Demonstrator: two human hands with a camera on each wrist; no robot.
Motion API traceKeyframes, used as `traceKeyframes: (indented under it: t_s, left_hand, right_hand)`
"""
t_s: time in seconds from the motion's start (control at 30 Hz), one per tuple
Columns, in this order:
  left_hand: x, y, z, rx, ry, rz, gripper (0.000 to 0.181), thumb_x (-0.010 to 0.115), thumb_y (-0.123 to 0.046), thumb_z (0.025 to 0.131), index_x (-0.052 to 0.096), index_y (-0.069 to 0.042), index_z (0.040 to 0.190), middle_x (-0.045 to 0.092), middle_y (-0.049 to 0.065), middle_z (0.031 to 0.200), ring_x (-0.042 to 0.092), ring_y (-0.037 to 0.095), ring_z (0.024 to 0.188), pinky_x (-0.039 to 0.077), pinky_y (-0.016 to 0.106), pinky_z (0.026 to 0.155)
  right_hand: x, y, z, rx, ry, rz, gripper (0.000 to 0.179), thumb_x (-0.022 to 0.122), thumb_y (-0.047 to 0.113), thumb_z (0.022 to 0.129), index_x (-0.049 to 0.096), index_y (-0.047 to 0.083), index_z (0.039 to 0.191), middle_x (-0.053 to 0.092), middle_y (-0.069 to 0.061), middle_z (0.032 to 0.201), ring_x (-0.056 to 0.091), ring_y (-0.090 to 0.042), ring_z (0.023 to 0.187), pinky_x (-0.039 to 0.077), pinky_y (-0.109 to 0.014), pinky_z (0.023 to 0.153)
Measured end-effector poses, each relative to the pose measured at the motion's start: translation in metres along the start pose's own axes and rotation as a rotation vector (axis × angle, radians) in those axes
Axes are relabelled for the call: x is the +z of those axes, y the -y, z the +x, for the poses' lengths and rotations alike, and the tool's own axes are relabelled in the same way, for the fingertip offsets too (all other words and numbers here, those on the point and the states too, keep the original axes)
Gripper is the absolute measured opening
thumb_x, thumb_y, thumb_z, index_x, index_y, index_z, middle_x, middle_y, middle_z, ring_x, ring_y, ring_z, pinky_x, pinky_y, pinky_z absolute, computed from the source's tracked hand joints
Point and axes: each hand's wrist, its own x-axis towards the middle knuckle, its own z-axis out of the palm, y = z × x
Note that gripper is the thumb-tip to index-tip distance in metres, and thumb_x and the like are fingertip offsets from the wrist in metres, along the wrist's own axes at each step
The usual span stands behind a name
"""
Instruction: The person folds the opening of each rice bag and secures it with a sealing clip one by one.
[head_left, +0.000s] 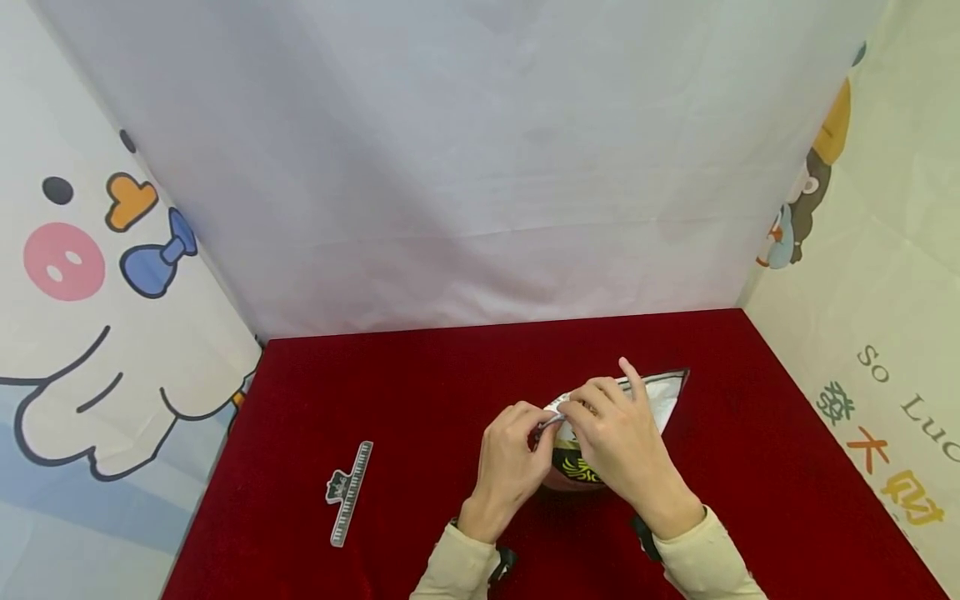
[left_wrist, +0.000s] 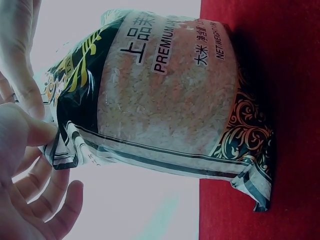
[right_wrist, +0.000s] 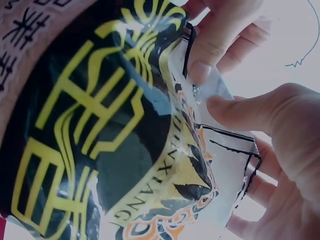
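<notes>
A plastic bag of rice (head_left: 576, 468) stands on the red tabletop, its clear panel showing white grains in the left wrist view. My left hand (head_left: 512, 457) pinches the left end of the bag's top edge between thumb and fingers. Close beside it, my right hand (head_left: 624, 437) pinches the white top strip (right_wrist: 220, 125) with thumb and fingers, its little finger raised. The strip's right corner sticks out past this hand. Whether the bag's mouth is sealed or cut, I cannot tell.
A long clip with a piano-key pattern (head_left: 351, 496) lies on the red cloth (head_left: 420, 392) left of the hands. A white curtain (head_left: 480, 167) hangs behind the table, with printed cartoon sheets on both sides.
</notes>
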Motion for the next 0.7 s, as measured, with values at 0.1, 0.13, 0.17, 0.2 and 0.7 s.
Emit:
traceKeyframes:
  t_s: [0.1,0.13,0.17,0.2,0.7]
  left_hand:
    - [0.0,0.0002,0.0002,-0.004,0.002,0.0,0.007,0.082,-0.008,0.091,0.082,-0.012,0.097,0.074,-0.001,0.087,0.062,0.007,0.073,0.048,0.018,0.063]
    - [-0.0002,0.0002,0.0002,-0.007,0.004,-0.001,0.007,0.082,-0.008,0.092,0.082,-0.012,0.097,0.074,-0.001,0.087,0.062,0.007,0.073,0.048,0.018,0.063]
    - [-0.0001,0.0003,0.0002,-0.008,0.007,-0.001,0.005,0.081,-0.009,0.093,0.082,-0.012,0.097,0.074,-0.002,0.087,0.062,0.007,0.073,0.048,0.018,0.064]
    - [-0.0002,0.0004,0.0,-0.009,0.009,-0.002,0.005,0.081,-0.01,0.093,0.082,-0.012,0.098,0.074,-0.002,0.087,0.062,0.007,0.073,0.048,0.018,0.064]
    - [-0.0021,0.0067,-0.0063,-0.02,0.02,-0.011,0.004,0.079,-0.009,0.093,0.082,-0.01,0.097,0.075,-0.002,0.089,0.066,0.007,0.077,0.053,0.017,0.067]
  right_hand:
    - [0.0004,-0.0005,-0.0011,0.003,0.001,0.003,0.022,0.08,-0.009,0.078,0.077,0.01,0.089,0.073,-0.006,0.089,0.068,-0.032,0.092,0.042,-0.076,0.107]
    - [0.0003,-0.0008,-0.0013,0.004,0.002,0.006,0.023,0.08,-0.009,0.077,0.077,0.01,0.088,0.073,-0.006,0.089,0.068,-0.032,0.092,0.042,-0.077,0.107]
    - [0.0001,-0.0011,-0.0015,0.006,0.002,0.008,0.023,0.08,-0.01,0.077,0.077,0.011,0.088,0.073,-0.006,0.089,0.068,-0.032,0.091,0.041,-0.076,0.107]
    - [-0.0001,-0.0014,-0.0017,0.007,0.003,0.012,0.024,0.081,-0.01,0.077,0.077,0.011,0.088,0.073,-0.005,0.088,0.068,-0.032,0.091,0.041,-0.076,0.108]
    - [-0.0012,-0.0028,-0.0001,0.03,0.003,0.042,0.025,0.089,-0.007,0.072,0.079,0.011,0.086,0.074,-0.004,0.087,0.068,-0.03,0.089,0.037,-0.077,0.111]
